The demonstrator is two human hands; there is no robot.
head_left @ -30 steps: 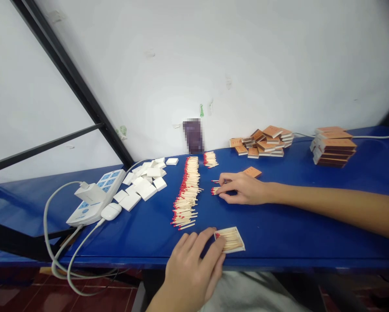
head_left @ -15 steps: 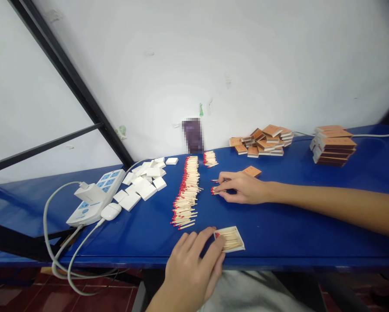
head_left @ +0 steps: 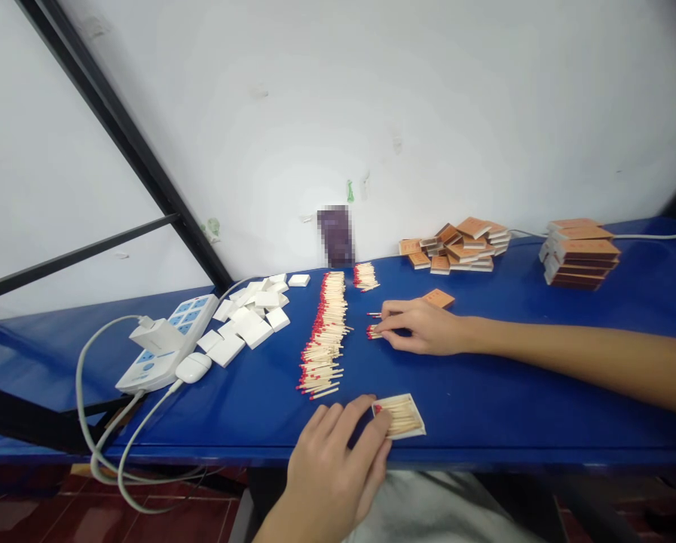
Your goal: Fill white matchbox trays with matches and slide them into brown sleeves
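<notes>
Near the front edge, my left hand (head_left: pixel 338 452) is closed on the left end of a white matchbox tray (head_left: pixel 422 424) that holds a layer of matches (head_left: pixel 402 415). My right hand (head_left: pixel 420 326) rests on the table with its fingers pinched on a few red-tipped matches (head_left: pixel 371 332); the fingers hide most of their sticks. Just behind that hand lies a single orange matchbox (head_left: pixel 438 298). A long row of matches (head_left: pixel 329 328) stretches between my two hands and the white pieces to the left. A smaller bunch of matches (head_left: pixel 365 276) lies behind it.
White flat boxes (head_left: pixel 250 326) are heaped at the left, beside a power strip (head_left: pixel 171 343) with plugs and cables. Orange matchboxes form a loose pile (head_left: pixel 462 245) and a stack (head_left: pixel 580 254) along the wall. A dark pixelated object (head_left: pixel 336 235) leans there too.
My right hand has shifted very slightly at the matches. My left hand and the tray stay where they were.
</notes>
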